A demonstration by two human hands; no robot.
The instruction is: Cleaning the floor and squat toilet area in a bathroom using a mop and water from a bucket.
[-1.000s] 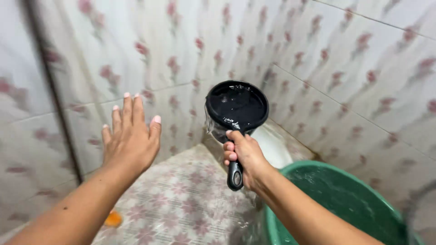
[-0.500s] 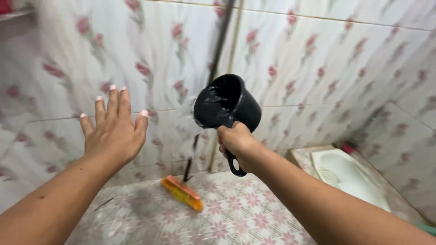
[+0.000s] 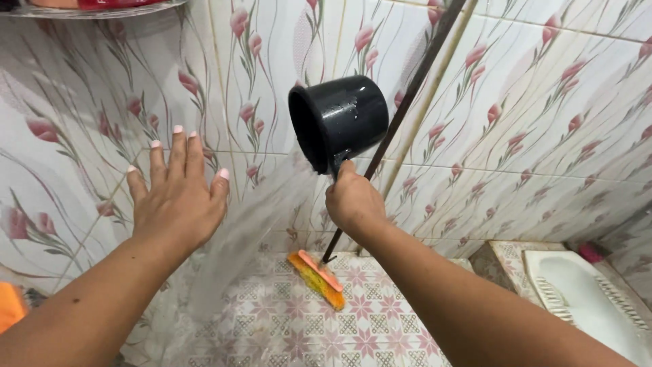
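My right hand (image 3: pixel 353 201) grips the handle of a black plastic mug (image 3: pixel 337 122), tipped sideways with its mouth facing left toward the tiled wall. A sheet of water (image 3: pixel 255 217) streams from the mug down across the wall. My left hand (image 3: pixel 178 194) is raised with fingers spread, palm toward the flowered wall tiles (image 3: pixel 88 156), holding nothing.
A long-handled floor brush with an orange and yellow head (image 3: pixel 318 278) leans in the corner, its dark pole (image 3: pixel 407 102) running up to the right. A white squat toilet pan (image 3: pixel 584 292) sits at lower right. A shelf edge (image 3: pixel 88 8) shows at top left.
The view has swung left from the green bucket toward the wall corner. The mug has tipped from upright to sideways and water now pours out. My left hand stays raised.
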